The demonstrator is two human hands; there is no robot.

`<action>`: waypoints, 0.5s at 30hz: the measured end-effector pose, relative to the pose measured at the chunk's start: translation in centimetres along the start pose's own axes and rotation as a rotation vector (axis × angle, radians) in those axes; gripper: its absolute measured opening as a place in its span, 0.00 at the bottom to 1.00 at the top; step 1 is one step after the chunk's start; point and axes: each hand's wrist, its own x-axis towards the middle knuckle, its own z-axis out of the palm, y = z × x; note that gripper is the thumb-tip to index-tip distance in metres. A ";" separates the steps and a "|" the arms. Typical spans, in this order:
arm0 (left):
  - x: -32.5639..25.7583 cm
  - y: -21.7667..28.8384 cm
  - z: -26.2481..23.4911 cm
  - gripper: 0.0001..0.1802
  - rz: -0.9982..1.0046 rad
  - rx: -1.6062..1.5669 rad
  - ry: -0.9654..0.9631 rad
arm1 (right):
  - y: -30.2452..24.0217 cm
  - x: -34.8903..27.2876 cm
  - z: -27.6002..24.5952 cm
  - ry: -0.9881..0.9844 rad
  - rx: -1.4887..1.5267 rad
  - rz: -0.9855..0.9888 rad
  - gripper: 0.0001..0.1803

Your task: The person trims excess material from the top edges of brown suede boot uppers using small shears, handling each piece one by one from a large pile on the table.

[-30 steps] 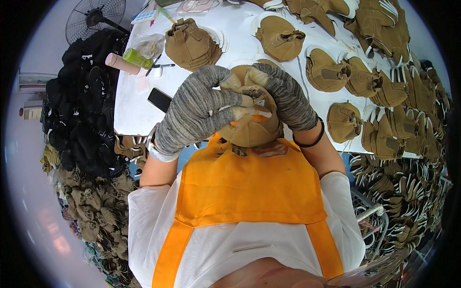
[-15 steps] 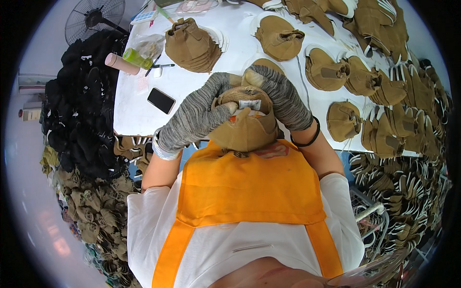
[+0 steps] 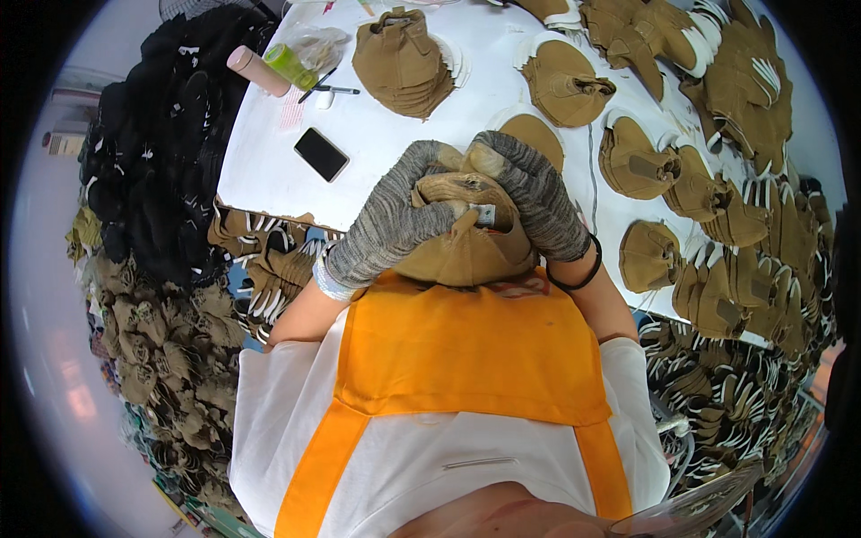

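Note:
A brown fabric cap [image 3: 466, 260] is held in front of my chest, above the near edge of the white table. Its opening faces up, showing a small white label [image 3: 485, 215] inside. My left hand [image 3: 399, 211], in a grey knit glove, is closed on the cap's rim, with the thumb reaching into the opening. My right hand [image 3: 529, 184], gloved alike, is closed on the far right part of the rim. Both hands' fingertips almost meet at the far edge. Just beyond them lies another brown cap piece [image 3: 535, 142] with a white crescent edge.
The white table [image 3: 278, 175] bears a phone [image 3: 321, 154], a pink bottle [image 3: 258, 70], a green container [image 3: 289, 65] and pens [image 3: 332, 89]. Stacked brown caps [image 3: 399, 67] stand behind; more [image 3: 641, 161] crowd the right. Black piles [image 3: 152, 170] lie left, brown piles [image 3: 170, 359] below them.
The whole view has turned slightly. Both hands keep their hold on the cap's rim; the cap has tilted a little, and less of its inside and label shows.

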 end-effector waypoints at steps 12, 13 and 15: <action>-0.2 1.4 -1.2 0.25 0.087 0.329 0.285 | -3.1 2.2 0.3 -0.021 0.168 0.680 0.18; -0.2 1.4 -1.1 0.25 0.093 0.327 0.272 | -3.1 2.1 0.6 -0.009 0.117 0.655 0.16; -0.3 1.1 -1.0 0.24 0.085 0.225 0.283 | -3.0 2.2 1.0 0.012 0.018 0.604 0.13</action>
